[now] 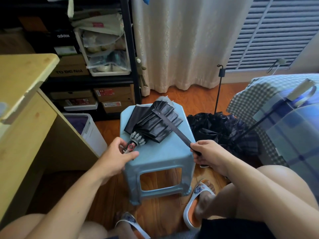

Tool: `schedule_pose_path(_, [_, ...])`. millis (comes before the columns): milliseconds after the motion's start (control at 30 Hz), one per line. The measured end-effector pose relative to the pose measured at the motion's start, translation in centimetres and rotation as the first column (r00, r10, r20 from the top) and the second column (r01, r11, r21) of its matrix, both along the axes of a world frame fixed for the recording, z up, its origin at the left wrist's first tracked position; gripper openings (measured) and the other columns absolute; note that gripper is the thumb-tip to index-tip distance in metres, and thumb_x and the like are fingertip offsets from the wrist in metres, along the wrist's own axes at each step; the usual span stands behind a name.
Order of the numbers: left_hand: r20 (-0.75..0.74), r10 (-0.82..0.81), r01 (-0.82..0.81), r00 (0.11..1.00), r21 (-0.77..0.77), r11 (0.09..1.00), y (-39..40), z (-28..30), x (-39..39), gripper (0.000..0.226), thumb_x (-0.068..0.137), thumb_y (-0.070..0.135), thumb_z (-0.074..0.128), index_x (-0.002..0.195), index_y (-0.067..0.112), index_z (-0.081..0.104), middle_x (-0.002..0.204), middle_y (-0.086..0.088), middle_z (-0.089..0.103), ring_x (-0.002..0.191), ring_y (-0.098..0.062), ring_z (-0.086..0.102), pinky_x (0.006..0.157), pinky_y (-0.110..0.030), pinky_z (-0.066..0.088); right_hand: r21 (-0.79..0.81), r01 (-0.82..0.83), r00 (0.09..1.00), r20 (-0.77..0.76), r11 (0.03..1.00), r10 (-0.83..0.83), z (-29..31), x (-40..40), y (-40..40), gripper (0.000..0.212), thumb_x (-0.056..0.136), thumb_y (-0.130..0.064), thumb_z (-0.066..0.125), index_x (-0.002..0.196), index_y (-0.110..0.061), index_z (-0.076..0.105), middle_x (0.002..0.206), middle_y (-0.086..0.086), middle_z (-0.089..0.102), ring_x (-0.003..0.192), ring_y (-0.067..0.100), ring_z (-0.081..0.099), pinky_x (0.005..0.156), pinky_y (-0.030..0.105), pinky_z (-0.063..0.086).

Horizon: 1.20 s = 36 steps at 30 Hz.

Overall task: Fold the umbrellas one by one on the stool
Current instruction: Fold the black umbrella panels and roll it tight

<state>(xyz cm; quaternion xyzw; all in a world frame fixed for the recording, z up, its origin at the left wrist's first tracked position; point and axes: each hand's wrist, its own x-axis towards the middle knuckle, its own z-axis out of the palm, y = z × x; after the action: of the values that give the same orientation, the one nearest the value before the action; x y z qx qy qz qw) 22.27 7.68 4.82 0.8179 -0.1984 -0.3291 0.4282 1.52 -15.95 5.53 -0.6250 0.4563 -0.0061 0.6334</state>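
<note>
A collapsed black umbrella (152, 122) lies on the light-blue plastic stool (162, 152), its canopy loosely pleated. My left hand (119, 152) grips the umbrella's handle, which has a red-ringed button, at the stool's near left edge. My right hand (205, 151) pinches the end of the umbrella's closing strap (174, 129), stretched taut from the canopy toward the stool's right edge. A second black umbrella (222, 130) lies open and crumpled on the floor to the right, its shaft leaning up onto the bed.
A wooden desk (22, 94) stands at left, a white bin (89, 130) beside it. Black shelving with shoe boxes (110, 95) is behind the stool. A checked bed (279, 107) fills the right. My knees and slippered feet (200, 200) sit near the stool.
</note>
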Motion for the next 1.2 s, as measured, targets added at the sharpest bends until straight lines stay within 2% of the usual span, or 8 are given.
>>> schedule_pose_path(167, [-0.32, 0.042, -0.075, 0.946, -0.091, 0.993, 0.4, 1.8, 0.8, 0.02, 0.093, 0.021, 0.071, 0.096, 0.006, 0.059, 0.079, -0.015, 0.062, 0.058, -0.022, 0.062, 0.05, -0.029, 0.044, 0.01, 0.053, 0.997, 0.049, 0.999, -0.054, 0.4, 0.1, -0.3, 0.025, 0.104, -0.023, 0.06, 0.089, -0.004, 0.067, 0.07, 0.01, 0.056, 0.07, 0.024, 0.049, 0.078, 0.036, 0.052])
schedule_pose_path(300, [-0.363, -0.001, 0.024, 0.932, 0.06, 0.998, 1.1, 1.8, 1.7, 0.034, 0.103, 0.029, 0.057, 0.114, -0.001, 0.069, 0.079, -0.013, 0.068, 0.065, -0.022, 0.064, 0.06, -0.032, 0.04, -0.029, 0.047, 0.992, 0.119, 0.999, -0.043, 0.8, 0.4, 0.0, 0.025, 0.104, -0.023, 0.059, 0.088, -0.005, 0.066, 0.071, 0.009, 0.057, 0.071, 0.023, 0.052, 0.074, 0.031, 0.055])
schedule_pose_path(433, [-0.412, -0.039, 0.047, 0.911, 0.009, 0.999, 1.1, 2.2, 2.3, 0.023, 0.107, 0.03, 0.049, 0.112, 0.009, 0.058, 0.072, -0.013, 0.059, 0.054, -0.02, 0.049, 0.052, -0.03, 0.035, -0.038, 0.05, 0.986, 0.159, 0.998, -0.044, 1.2, 0.7, 0.3, 0.026, 0.105, -0.023, 0.058, 0.088, -0.006, 0.067, 0.069, 0.006, 0.058, 0.067, 0.018, 0.055, 0.072, 0.029, 0.056])
schedule_pose_path(633, [-0.476, -0.148, 0.075, 0.867, -0.167, 0.983, 1.0, 1.8, 1.4, 0.062, 0.076, 0.034, 0.086, 0.117, 0.005, 0.049, 0.075, -0.011, 0.047, 0.048, -0.015, 0.036, 0.043, -0.024, 0.027, -0.047, 0.083, 0.989, 0.124, 0.995, -0.076, 0.9, 1.3, 0.4, 0.024, 0.103, -0.019, 0.06, 0.085, -0.005, 0.066, 0.069, 0.007, 0.055, 0.065, 0.018, 0.053, 0.071, 0.03, 0.055])
schedule_pose_path(767, [-0.218, -0.145, 0.144, 0.965, -0.022, 0.989, 0.6, 2.0, 0.6, 0.026, 0.096, 0.028, 0.07, 0.104, 0.005, 0.059, 0.08, -0.007, 0.073, 0.064, -0.024, 0.067, 0.061, -0.033, 0.05, -0.02, 0.095, 0.99, 0.104, 0.995, -0.092, 1.0, 1.6, 0.2, 0.023, 0.103, -0.018, 0.06, 0.087, -0.003, 0.067, 0.068, 0.008, 0.055, 0.063, 0.017, 0.05, 0.068, 0.029, 0.054])
schedule_pose_path(900, [0.123, -0.201, 0.183, 0.972, 0.144, 0.972, 0.0, 1.9, -0.6, 0.023, 0.102, 0.035, 0.06, 0.094, 0.016, 0.072, 0.069, 0.006, 0.073, 0.052, -0.005, 0.054, 0.055, -0.022, 0.04, 0.004, 0.034, 0.994, 0.103, 0.999, -0.034, 1.0, 1.9, 0.6, 0.023, 0.102, -0.019, 0.06, 0.088, -0.003, 0.067, 0.069, 0.008, 0.056, 0.064, 0.018, 0.051, 0.067, 0.027, 0.054])
schedule_pose_path(1033, [-0.15, -0.084, 0.088, 0.985, 0.022, 0.996, -0.3, 1.9, -0.4, 0.031, 0.107, 0.033, 0.051, 0.093, 0.011, 0.068, 0.065, -0.005, 0.063, 0.054, -0.017, 0.055, 0.056, -0.03, 0.043, -0.015, 0.046, 0.987, 0.157, 0.999, -0.043, 1.1, 2.2, 0.9, 0.025, 0.103, -0.022, 0.06, 0.087, -0.004, 0.065, 0.069, 0.006, 0.055, 0.066, 0.019, 0.051, 0.07, 0.029, 0.055])
schedule_pose_path(1200, [-0.638, -0.067, -0.037, 0.767, -0.149, 0.988, -0.2, 2.5, -0.2, 0.019, 0.109, 0.023, 0.043, 0.114, 0.007, 0.052, 0.078, -0.02, 0.059, 0.048, -0.021, 0.049, 0.042, -0.024, 0.04, -0.026, 0.1, 0.965, 0.247, 0.995, -0.09, 1.3, 3.0, 1.2, 0.023, 0.103, -0.021, 0.061, 0.086, -0.006, 0.063, 0.072, 0.007, 0.055, 0.072, 0.024, 0.053, 0.072, 0.031, 0.054])
